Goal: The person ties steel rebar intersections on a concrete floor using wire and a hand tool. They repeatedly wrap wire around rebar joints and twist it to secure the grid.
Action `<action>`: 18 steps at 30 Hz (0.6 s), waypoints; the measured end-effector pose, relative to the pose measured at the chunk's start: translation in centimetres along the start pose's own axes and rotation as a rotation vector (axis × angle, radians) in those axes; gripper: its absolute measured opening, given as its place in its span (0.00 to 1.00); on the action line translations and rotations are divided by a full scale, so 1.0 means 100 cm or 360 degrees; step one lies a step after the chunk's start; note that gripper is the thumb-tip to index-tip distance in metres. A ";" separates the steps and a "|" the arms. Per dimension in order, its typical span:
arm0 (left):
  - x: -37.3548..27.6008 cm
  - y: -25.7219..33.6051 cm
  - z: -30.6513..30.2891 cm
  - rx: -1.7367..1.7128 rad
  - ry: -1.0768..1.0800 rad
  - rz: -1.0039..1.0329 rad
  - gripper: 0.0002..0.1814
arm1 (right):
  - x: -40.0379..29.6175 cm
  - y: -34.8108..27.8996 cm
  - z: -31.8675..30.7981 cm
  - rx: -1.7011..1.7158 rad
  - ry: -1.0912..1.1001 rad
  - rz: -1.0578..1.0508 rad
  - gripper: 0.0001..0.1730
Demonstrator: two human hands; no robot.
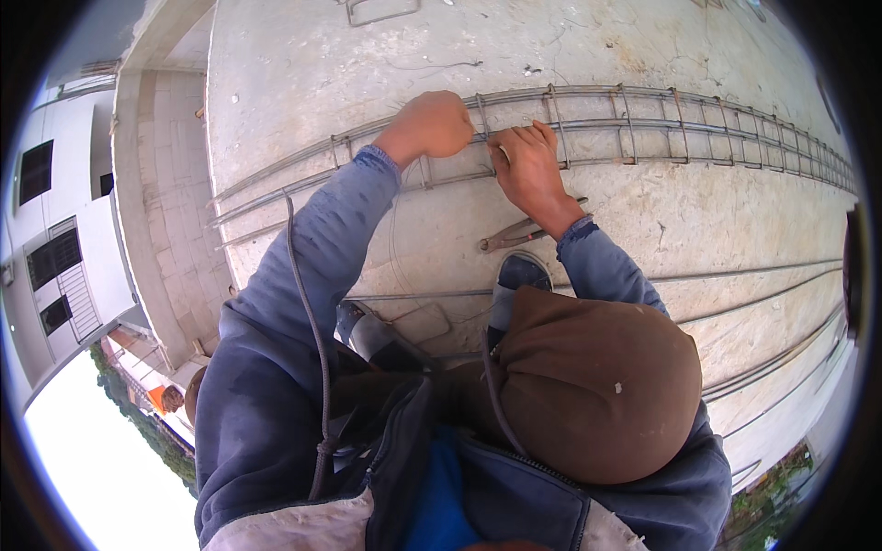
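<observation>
My left hand (pixel 434 125) is clenched in a fist over a long rebar cage (pixel 630 125), where long bars run through rectangular stirrups. A thin tie wire (pixel 395 237) trails down from beneath that fist; the part inside the fingers is hidden. Just to the right, my right hand (pixel 525 165) has curled fingers at the cage's middle bar, beside a stirrup. What lies between those fingertips is hidden. End-cutting pincers (pixel 506 240) rest on the concrete below my right wrist, with part of a handle covered by it.
Both my shoes (pixel 525 272) are on the concrete slab (pixel 689 220). Loose rebar rods (pixel 751 272) cross the floor at right. A bent stirrup (pixel 382 12) lies beyond the cage. A slab edge with a block wall (pixel 165 186) is at left. Another person (pixel 171 398) appears far off, lower left.
</observation>
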State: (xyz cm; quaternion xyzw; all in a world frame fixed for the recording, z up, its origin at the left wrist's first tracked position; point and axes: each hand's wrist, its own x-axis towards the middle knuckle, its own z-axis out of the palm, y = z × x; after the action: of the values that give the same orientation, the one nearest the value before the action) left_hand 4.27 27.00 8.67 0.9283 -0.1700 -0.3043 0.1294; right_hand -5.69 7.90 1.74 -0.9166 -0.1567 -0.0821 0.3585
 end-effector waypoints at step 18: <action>-0.054 0.008 0.045 -0.0797 0.0722 -0.0190 0.21 | 0.080 0.015 -0.039 0.0433 -0.0634 0.0296 0.15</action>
State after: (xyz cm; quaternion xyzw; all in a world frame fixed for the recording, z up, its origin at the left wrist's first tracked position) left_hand -2.72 27.77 8.28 0.9201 -0.0023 -0.1293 0.3697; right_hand 2.23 6.02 5.72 -0.8685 -0.1489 0.1552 0.4465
